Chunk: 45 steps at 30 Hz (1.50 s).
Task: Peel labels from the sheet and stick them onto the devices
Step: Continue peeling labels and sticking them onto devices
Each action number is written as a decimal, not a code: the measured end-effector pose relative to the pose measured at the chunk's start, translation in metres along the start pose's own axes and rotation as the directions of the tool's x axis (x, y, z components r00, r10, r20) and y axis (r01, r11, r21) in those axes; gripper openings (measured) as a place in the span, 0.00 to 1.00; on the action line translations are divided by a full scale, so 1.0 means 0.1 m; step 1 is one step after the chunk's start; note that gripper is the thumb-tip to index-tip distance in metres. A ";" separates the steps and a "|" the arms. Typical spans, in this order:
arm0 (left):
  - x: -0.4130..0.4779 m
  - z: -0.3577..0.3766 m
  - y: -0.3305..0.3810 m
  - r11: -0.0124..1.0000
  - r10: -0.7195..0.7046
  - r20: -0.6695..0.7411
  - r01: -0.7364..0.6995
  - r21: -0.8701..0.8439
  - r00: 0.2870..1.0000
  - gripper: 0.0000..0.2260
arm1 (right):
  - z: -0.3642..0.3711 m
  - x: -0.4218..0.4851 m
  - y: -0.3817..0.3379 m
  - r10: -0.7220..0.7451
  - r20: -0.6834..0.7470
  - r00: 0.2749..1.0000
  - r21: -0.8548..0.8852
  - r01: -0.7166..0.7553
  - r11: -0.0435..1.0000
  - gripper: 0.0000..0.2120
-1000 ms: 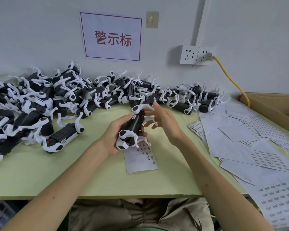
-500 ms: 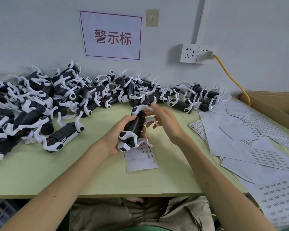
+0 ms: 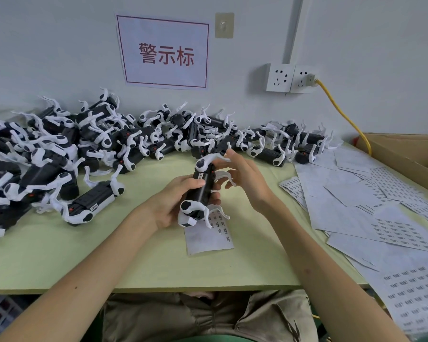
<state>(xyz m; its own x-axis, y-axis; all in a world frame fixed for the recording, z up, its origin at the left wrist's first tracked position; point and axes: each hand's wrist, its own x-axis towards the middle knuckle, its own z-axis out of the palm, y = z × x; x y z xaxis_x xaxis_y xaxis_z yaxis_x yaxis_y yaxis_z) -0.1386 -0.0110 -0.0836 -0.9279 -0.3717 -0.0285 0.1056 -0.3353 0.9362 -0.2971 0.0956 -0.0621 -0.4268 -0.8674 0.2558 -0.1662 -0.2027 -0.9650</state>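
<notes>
My left hand [image 3: 173,201] grips a black device with white legs [image 3: 200,191] above the middle of the green table; a small white label sits near the device's far end. My right hand [image 3: 245,178] is at that far end, its fingers spread and touching the device's white parts. Under the device lies a small label sheet [image 3: 209,234] with several labels left on it. One more device [image 3: 92,203] lies by itself to the left.
A big heap of the same devices [image 3: 109,139] runs along the wall from the left edge to the middle right. Label sheets [image 3: 381,213] cover the table's right side. A cardboard box [image 3: 405,154] stands far right, with a yellow cable [image 3: 344,117] above it.
My right hand's fingers have shifted along the far end of the device and spread wider. The device stays in my left hand, slightly raised.
</notes>
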 end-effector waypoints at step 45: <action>0.02 0.02 0.05 0.999 -0.003 0.039 0.004 -0.033 0.999 0.23 | -0.17 0.09 0.06 0.102 0.019 0.995 0.147 -0.104 0.984 0.13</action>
<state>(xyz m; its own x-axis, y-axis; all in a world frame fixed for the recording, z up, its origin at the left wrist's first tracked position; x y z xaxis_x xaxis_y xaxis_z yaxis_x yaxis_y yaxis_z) -0.1404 -0.0117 -0.0785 -0.9413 -0.3371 -0.0173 0.1137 -0.3650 0.9240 -0.3165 0.0946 -0.0644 -0.4250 -0.8919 0.1546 0.0114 -0.1760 -0.9843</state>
